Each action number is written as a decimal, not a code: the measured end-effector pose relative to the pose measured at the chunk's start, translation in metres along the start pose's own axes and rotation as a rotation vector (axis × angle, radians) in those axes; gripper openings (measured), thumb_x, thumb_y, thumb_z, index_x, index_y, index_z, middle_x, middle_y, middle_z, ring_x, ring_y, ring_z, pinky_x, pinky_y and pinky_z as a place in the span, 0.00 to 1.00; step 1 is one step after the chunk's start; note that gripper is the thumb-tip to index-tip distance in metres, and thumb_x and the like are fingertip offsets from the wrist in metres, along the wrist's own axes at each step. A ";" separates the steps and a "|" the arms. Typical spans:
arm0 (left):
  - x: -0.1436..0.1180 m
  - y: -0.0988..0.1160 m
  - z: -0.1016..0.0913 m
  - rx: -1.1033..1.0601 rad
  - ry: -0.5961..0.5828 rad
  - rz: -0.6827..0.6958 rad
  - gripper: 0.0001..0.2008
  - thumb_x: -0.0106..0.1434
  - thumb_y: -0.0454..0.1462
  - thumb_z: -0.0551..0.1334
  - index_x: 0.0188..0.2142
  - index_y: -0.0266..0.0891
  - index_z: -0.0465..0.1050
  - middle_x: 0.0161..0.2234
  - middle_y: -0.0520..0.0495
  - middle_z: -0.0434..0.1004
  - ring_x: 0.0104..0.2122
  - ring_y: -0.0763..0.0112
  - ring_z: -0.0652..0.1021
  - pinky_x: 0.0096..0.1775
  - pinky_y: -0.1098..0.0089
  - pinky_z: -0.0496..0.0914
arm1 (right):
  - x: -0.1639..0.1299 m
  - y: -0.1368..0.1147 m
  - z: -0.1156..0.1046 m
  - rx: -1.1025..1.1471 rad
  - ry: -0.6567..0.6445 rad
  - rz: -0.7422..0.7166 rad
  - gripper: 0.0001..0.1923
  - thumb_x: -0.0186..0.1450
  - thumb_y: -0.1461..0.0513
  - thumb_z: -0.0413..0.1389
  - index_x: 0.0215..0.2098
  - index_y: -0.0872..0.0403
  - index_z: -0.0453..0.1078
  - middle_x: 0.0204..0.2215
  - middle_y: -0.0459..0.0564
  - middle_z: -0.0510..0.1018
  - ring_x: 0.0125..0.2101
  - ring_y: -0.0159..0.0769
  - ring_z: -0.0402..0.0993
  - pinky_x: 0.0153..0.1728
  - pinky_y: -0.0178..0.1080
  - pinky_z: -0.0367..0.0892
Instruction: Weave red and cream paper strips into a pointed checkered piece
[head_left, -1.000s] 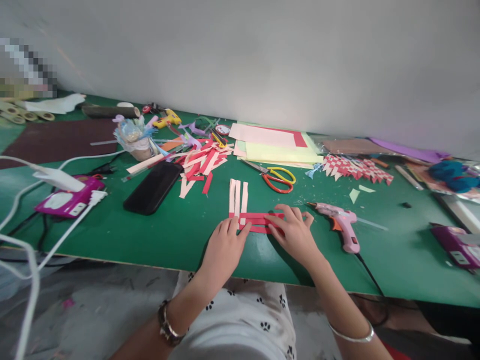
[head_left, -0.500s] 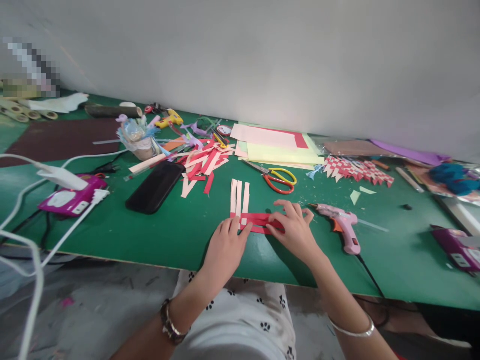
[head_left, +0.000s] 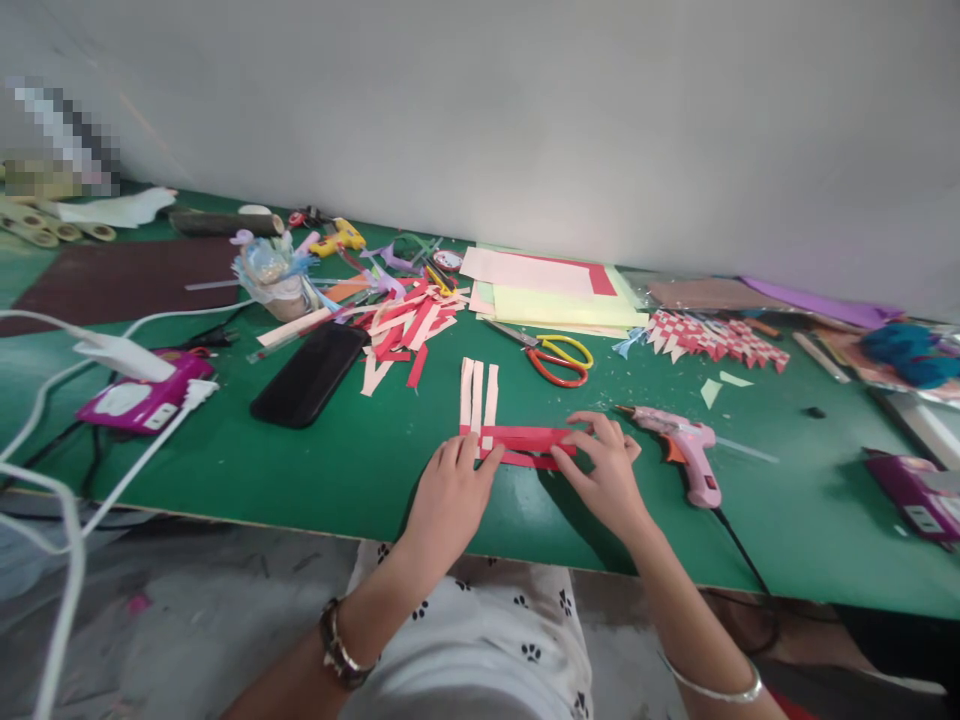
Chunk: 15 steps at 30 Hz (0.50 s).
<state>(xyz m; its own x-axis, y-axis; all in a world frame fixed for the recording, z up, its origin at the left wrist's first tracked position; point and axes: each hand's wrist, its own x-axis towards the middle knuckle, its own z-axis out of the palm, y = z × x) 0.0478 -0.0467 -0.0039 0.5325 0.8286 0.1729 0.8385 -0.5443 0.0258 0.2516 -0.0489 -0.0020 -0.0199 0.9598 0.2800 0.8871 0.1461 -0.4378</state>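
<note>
Left fingers: the fingertips point(head_left: 480, 462) press flat on the near ends of the pale strips where they cross the red ones; fingers lie close together and extended, gripping nothing, only pinning.
Left hand: the left hand point(head_left: 448, 500) rests palm down on the green table point(head_left: 300, 460) near its front edge, a bracelet point(head_left: 337, 645) on the wrist.
Right fingers: the fingertips point(head_left: 581, 440) sit on the right end of the red strips, thumb and forefinger narrowly pinched at that end; whether they lift it or only press it I cannot tell.
Right hand: the right hand point(head_left: 609, 475) is curled, knuckles up, just right of the weave, a thin bangle point(head_left: 712, 690) on the wrist.
Red strips: the red strips point(head_left: 525, 440) lie side by side, running left to right between the two hands.
Pale strips: three pale pink strips point(head_left: 478, 395) lie side by side, pointing away from the person and crossing the left end of the red ones.
Just beside: a pink glue gun point(head_left: 686, 450) lies right of the right hand, nozzle toward it, not touching.
Farther back: scissors point(head_left: 555, 358) with red and yellow handles lie beyond the weave; behind them a stack of coloured paper sheets point(head_left: 555, 290).
Left of centre: a loose heap of cut strips point(head_left: 409, 325), and a black phone point(head_left: 309, 374) lying flat next to it.
Far left: a purple power strip point(head_left: 142, 400) with white cables.
Right rear: a finished red-and-white woven piece point(head_left: 712, 335).
</note>
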 end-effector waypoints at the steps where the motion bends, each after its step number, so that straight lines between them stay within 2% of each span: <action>1: 0.000 0.000 0.000 0.003 -0.001 0.003 0.19 0.62 0.31 0.56 0.53 0.41 0.64 0.47 0.37 0.65 0.45 0.58 0.69 0.43 0.60 0.68 | -0.001 0.000 0.002 0.012 0.011 0.040 0.09 0.61 0.58 0.52 0.26 0.52 0.70 0.42 0.48 0.70 0.39 0.37 0.64 0.39 0.42 0.47; 7: 0.001 0.000 0.000 -0.003 -0.009 0.010 0.19 0.62 0.32 0.56 0.53 0.41 0.64 0.46 0.38 0.66 0.44 0.57 0.69 0.42 0.59 0.69 | -0.007 -0.001 0.010 -0.023 0.029 0.168 0.10 0.60 0.59 0.51 0.24 0.52 0.69 0.37 0.46 0.71 0.38 0.36 0.65 0.36 0.41 0.46; 12: 0.002 -0.001 0.000 0.009 -0.016 0.020 0.20 0.62 0.32 0.55 0.54 0.41 0.63 0.46 0.39 0.66 0.43 0.58 0.69 0.42 0.60 0.68 | -0.008 -0.001 0.014 -0.132 0.009 0.161 0.11 0.61 0.59 0.51 0.23 0.53 0.69 0.34 0.47 0.71 0.36 0.36 0.64 0.35 0.40 0.45; 15: 0.001 -0.002 0.001 0.004 -0.019 0.033 0.19 0.63 0.33 0.54 0.54 0.41 0.63 0.46 0.39 0.67 0.44 0.58 0.70 0.44 0.58 0.67 | -0.007 -0.003 0.015 -0.210 0.038 0.123 0.07 0.61 0.59 0.51 0.29 0.52 0.69 0.35 0.47 0.71 0.36 0.37 0.63 0.35 0.40 0.46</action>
<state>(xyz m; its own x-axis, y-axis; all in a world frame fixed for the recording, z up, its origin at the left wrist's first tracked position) 0.0466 -0.0441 -0.0044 0.5623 0.8123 0.1549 0.8207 -0.5712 0.0159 0.2425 -0.0527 -0.0160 0.1076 0.9570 0.2694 0.9584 -0.0278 -0.2839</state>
